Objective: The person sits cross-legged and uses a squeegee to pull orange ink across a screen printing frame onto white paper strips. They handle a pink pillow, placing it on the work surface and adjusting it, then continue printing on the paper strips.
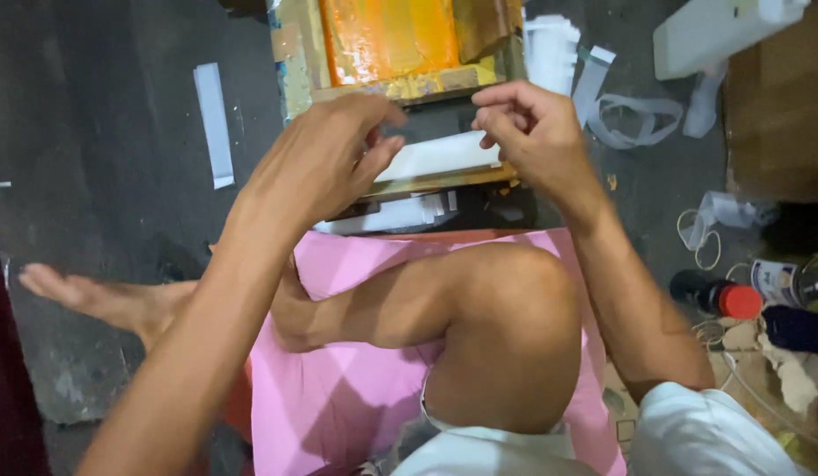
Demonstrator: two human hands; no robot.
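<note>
My left hand hovers over a white strip that lies on a wooden frame edge, its fingers curled and thumb close to the strip's left end. Over the strip's right end my right hand has its fingertips pinched together; whether it grips the strip is unclear. Behind both hands stands a wooden screen frame with an orange, ink-stained mesh. More white strips are stacked just under the frame edge. My bent knee rests on a pink sheet.
Loose white strips lie on the dark floor: one at the left, a curled bundle at the right. A black bottle with a red cap, a white jar, rubber bands and a brown board crowd the right side.
</note>
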